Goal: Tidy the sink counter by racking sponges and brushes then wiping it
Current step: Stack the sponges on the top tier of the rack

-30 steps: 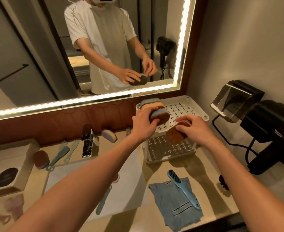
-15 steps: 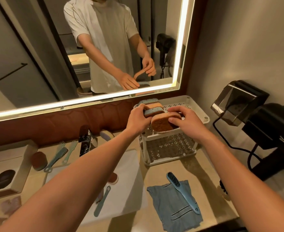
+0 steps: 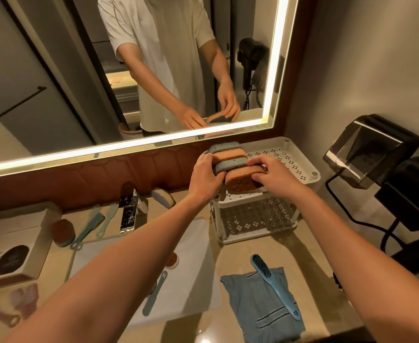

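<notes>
A white two-tier perforated rack point(image 3: 293, 161) stands at the back right of the counter. On its top tier a row of sponges point(image 3: 228, 154), blue and orange, stands on edge. My left hand point(image 3: 204, 178) holds the left end of that row. My right hand point(image 3: 272, 173) grips a brown-orange sponge point(image 3: 240, 183) at the front of the row, on the tier's front edge. A blue brush point(image 3: 274, 284) lies on a folded blue cloth point(image 3: 258, 305) near the front edge.
A white mat point(image 3: 193, 276) holds a teal brush point(image 3: 154, 293) and a small round sponge point(image 3: 172, 259). Further left lie a brown sponge point(image 3: 63, 232), teal brushes point(image 3: 89, 225), a chrome faucet point(image 3: 127, 211) and a purple sponge point(image 3: 162, 197). A black hair dryer point(image 3: 411, 194) hangs on the right wall.
My right hand lifted the brown-orange sponge from in front of the rack up onto the top tier and set it against the row. My left hand stayed on the row.
</notes>
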{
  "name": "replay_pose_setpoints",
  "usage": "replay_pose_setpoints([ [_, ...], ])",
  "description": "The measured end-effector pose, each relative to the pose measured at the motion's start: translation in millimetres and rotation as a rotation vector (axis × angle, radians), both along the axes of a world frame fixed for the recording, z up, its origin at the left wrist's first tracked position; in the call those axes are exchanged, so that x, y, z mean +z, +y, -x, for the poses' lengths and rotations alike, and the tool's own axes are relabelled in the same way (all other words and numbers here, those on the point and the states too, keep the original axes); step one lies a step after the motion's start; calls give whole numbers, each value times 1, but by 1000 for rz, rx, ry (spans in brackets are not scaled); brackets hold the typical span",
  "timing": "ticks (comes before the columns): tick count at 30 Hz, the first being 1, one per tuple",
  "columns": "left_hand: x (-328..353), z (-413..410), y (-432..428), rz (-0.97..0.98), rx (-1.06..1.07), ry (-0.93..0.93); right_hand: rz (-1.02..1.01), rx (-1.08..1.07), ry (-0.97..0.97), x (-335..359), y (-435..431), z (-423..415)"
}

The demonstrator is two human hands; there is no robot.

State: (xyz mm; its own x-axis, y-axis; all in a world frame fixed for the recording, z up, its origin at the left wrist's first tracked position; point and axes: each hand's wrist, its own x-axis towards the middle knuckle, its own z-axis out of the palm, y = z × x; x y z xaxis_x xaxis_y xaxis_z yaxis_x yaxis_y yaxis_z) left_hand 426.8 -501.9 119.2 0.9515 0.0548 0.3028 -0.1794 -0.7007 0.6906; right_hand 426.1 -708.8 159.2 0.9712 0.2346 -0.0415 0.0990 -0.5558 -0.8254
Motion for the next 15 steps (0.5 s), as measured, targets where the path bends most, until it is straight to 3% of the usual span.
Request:
replay_pose_setpoints([
  [10,-11,17,-11,100,58,56,61,-67,63,-22,17,-15],
  [15,-27,23,-17,45,112,24,116,-40,102,-29,25,-21],
])
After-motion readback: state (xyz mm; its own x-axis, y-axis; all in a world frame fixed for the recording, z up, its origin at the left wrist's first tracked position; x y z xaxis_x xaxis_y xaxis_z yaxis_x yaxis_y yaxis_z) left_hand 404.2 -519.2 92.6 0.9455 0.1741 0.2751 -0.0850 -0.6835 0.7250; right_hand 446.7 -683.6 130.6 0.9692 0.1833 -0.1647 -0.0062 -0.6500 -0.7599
